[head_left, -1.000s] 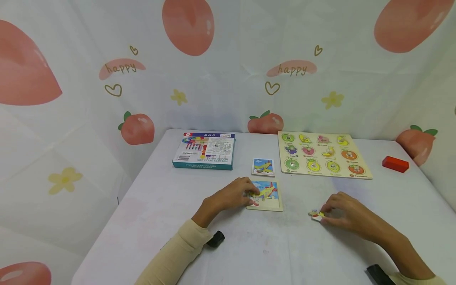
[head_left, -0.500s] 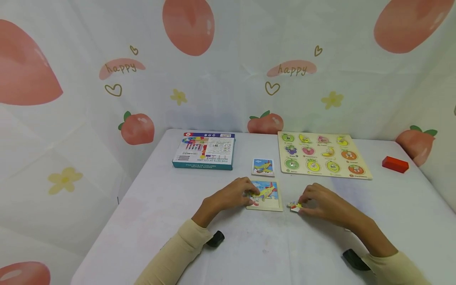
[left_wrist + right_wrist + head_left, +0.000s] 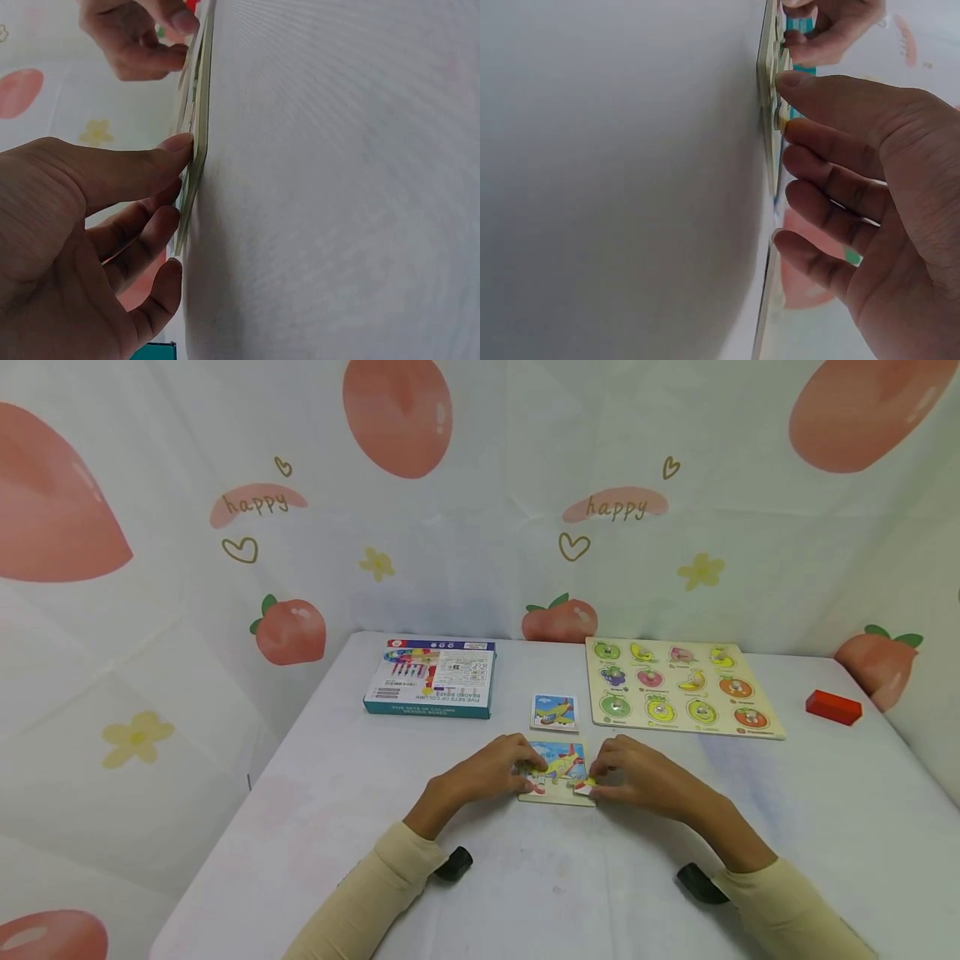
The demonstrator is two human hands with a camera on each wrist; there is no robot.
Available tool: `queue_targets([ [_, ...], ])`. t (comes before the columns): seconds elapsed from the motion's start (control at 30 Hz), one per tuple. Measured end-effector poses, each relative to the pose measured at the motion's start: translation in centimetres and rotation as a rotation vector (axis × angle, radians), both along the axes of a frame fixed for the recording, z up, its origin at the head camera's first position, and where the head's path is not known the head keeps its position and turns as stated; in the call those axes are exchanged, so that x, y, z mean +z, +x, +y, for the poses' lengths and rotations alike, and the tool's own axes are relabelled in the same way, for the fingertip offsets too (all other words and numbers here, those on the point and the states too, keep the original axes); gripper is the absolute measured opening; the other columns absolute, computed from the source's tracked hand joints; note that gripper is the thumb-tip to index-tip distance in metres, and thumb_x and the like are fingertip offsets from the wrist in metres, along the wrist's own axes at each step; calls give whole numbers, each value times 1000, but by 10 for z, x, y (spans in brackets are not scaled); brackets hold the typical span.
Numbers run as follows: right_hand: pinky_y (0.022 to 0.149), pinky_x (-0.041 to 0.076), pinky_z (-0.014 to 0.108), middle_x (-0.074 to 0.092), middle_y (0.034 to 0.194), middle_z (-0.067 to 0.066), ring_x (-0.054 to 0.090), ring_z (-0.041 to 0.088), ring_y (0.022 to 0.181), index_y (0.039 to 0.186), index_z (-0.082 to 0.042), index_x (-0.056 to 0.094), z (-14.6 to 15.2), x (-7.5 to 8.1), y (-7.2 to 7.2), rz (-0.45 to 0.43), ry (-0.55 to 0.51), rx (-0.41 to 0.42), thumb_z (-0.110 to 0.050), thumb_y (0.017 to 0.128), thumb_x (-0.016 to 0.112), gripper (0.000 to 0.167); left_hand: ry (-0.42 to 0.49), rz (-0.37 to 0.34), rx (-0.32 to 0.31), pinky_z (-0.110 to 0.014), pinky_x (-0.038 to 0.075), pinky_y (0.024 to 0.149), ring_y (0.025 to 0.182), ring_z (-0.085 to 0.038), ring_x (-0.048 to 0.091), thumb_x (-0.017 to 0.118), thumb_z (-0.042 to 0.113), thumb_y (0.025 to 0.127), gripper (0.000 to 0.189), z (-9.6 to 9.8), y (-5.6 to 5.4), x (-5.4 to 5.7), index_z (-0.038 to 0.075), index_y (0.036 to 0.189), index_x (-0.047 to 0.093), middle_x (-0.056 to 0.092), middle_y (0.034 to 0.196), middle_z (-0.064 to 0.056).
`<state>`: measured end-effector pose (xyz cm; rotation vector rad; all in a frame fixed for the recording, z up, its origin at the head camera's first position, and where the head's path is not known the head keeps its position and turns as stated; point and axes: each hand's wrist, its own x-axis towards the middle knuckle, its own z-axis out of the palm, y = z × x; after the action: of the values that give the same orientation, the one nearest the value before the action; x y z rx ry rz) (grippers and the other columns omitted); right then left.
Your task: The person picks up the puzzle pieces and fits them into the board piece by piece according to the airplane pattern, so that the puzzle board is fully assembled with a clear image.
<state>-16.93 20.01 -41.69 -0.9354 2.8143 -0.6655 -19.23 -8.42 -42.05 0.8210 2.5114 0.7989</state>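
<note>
A small wooden jigsaw board [image 3: 555,799] with an airplane picture lies at the middle of the table. My left hand [image 3: 491,768] holds its left side, thumb and fingers bent at the edge; the left wrist view shows the thumb [image 3: 174,150] on the board's side. My right hand [image 3: 651,778] pinches a yellow, red and white puzzle piece [image 3: 584,788] between thumb and fingers, over the board's lower right part. In the right wrist view the thumb [image 3: 802,84] hides part of the piece. Whether the piece touches the board I cannot tell.
A picture card [image 3: 554,712] with the same airplane lies just behind the board. A flat teal-edged box [image 3: 431,679] is at the back left. A fruit peg puzzle [image 3: 678,689] lies at the back right, with a red block [image 3: 833,707] beyond it.
My right hand has moved left with the puzzle piece, from the table on the right to over the board. The left hand has stayed at the board's left side.
</note>
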Motion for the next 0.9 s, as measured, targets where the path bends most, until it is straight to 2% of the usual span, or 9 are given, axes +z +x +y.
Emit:
queue_targets([
  [0.4,88,56,37,67,101,-9,58,11,97,101,-18,81,-27,-3,-4,82,24,75,-30,89,87,18,-5,13,-13,-33,46,107,119,-14,53,78,15,98,35,1,-2,-2,13,133,75,63,127,-1],
  [0.6,94,57,42,70,103,-7,62,17,104,101,-15,82,-35,-2,-3,65,23,73,-28,89,87,19,1,8,-10,-33,45,108,120,-14,53,77,14,98,35,0,-1,-2,13,133,75,63,128,0],
  [0.8,88,55,36,67,99,-8,57,11,96,104,-13,82,-35,-4,-1,51,7,75,-28,90,86,21,4,8,-6,-33,45,108,119,-14,53,78,15,98,35,0,0,-1,14,133,75,63,127,0],
  [0.9,88,55,37,68,100,-8,57,12,96,105,-13,82,-35,-5,-1,53,6,79,-28,90,86,22,0,13,-8,-33,45,108,120,-14,53,77,15,98,35,0,0,-1,14,133,75,63,128,0],
])
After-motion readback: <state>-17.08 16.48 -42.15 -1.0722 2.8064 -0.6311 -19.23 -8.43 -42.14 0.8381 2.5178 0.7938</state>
